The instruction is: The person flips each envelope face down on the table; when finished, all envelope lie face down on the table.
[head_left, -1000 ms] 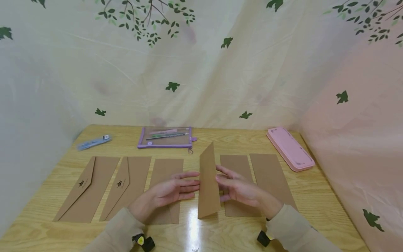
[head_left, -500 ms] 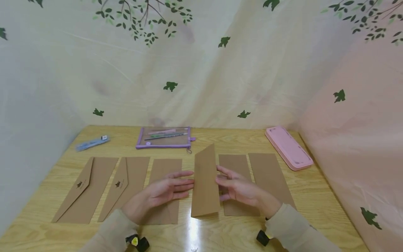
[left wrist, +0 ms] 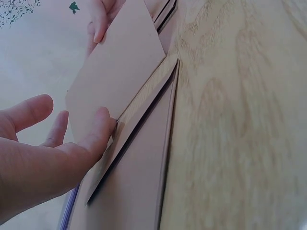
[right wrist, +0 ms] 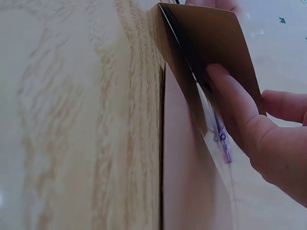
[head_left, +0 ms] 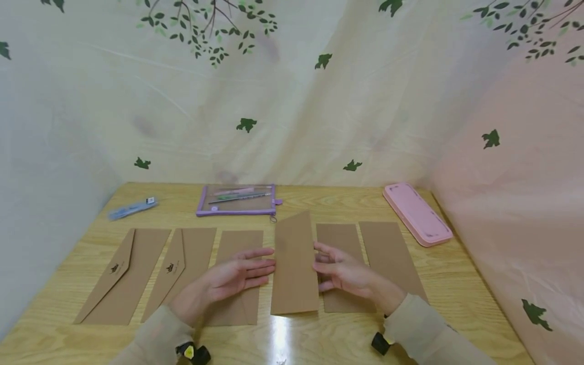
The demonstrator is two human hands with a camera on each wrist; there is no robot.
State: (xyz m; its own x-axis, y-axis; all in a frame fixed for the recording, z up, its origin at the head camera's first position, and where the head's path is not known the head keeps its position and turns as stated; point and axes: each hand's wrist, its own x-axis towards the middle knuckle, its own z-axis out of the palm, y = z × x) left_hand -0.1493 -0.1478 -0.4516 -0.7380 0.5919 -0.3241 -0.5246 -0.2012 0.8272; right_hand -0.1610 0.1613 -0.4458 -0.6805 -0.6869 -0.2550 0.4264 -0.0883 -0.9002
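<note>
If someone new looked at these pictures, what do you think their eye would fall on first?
Most likely the plain brown envelope standing up between the left hand and the right hand, at the front centre of the table. Next might come the glossy pink case at the back right. The purple-edged clear pouch with pens inside, near the back and left of centre, also stands out.

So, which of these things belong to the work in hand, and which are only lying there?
In the work, it seems:
- brown envelope, between left hand and right hand
- probably the five flat envelopes

Only lying there, apparently:
- purple-edged pouch
- blue packet
- pink case
</note>
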